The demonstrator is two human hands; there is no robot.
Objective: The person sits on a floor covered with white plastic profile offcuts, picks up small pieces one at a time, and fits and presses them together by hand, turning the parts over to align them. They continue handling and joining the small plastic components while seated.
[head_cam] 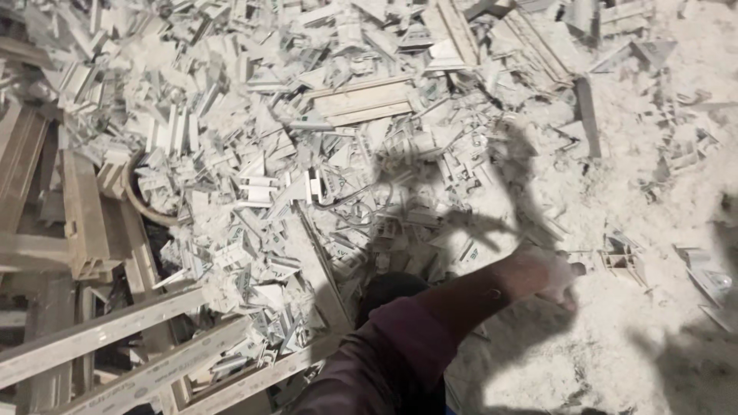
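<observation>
One hand (547, 275) shows, reaching out from a dark reddish sleeve (400, 346) at the bottom middle; which hand it is I cannot tell for sure, though it reads as the right. It is blurred, its fingers curled downward over the pale sawdust (638, 338), and whether they are together on something or apart cannot be told. The other hand is out of sight.

Nearest the hand, just to its right, lies a short hollow profile offcut (621, 257) on the sawdust, apart from the fingers. Another pale offcut (711, 278) lies farther right near the frame edge.

To the left and above the hand spreads a great heap of white profile scraps (292, 169), far too many to count, lying at all angles. Among them rests one wider ribbed panel piece (361, 100), flat, near the top middle. A curved hoop-like rim (138, 204) pokes out of the heap at the left, mostly buried; what it belongs to is unclear.

Three long white profile bars (115, 327) lie slantwise at the lower left, side by side, partly over darker beams (81, 215). The arm's shadow (461, 200) falls across the scraps above the hand.
</observation>
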